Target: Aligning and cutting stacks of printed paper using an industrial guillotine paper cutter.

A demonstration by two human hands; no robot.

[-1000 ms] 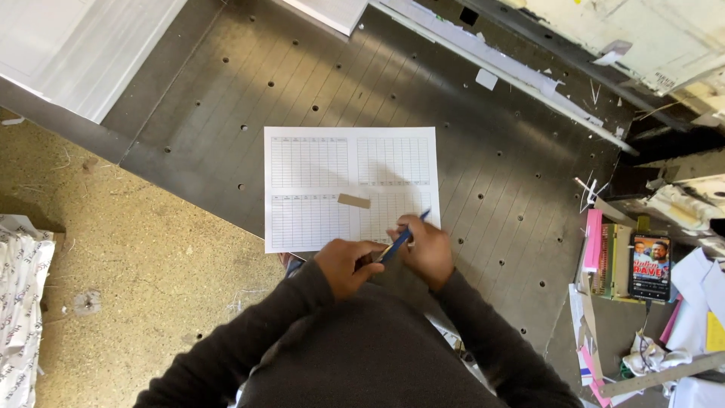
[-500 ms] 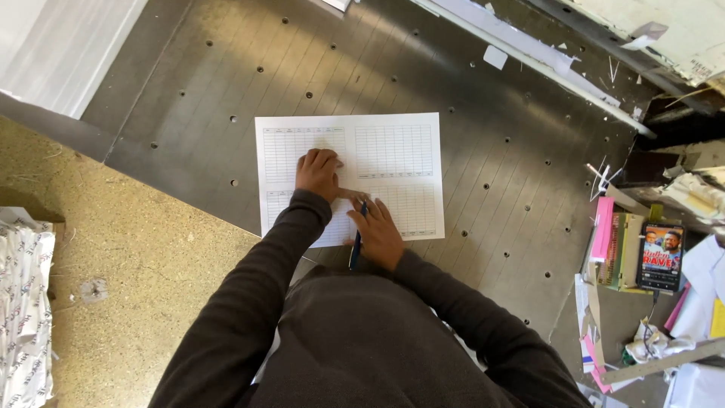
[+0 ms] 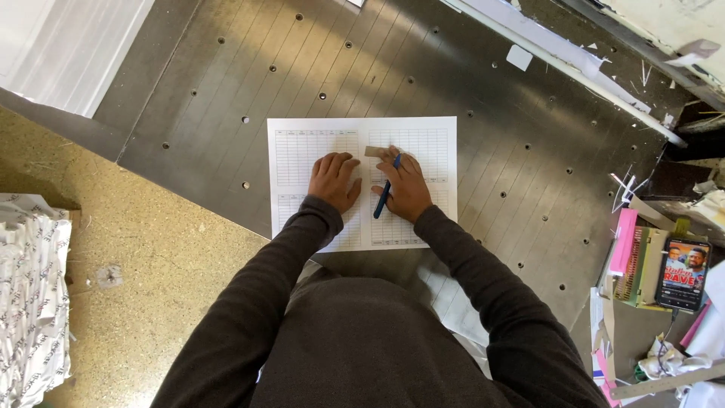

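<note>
While the metal table (image 3: 226, 68) carries it near the front edge, the sheet (image 3: 302, 143) lies flat, seemingly pinned by the left hand (image 3: 333, 180), its fingers spread and holding nothing. The right hand (image 3: 406, 189) grips a blue pen (image 3: 386, 193), its fingertips touching a small tan strip (image 3: 375, 151). Printed grids are unreadable; the sheet's near edge hides behind the sleeves.

We look steeply down from our head, at arm's length, onto our hands and the grey metal table (image 3: 529, 227); no second view.
</note>
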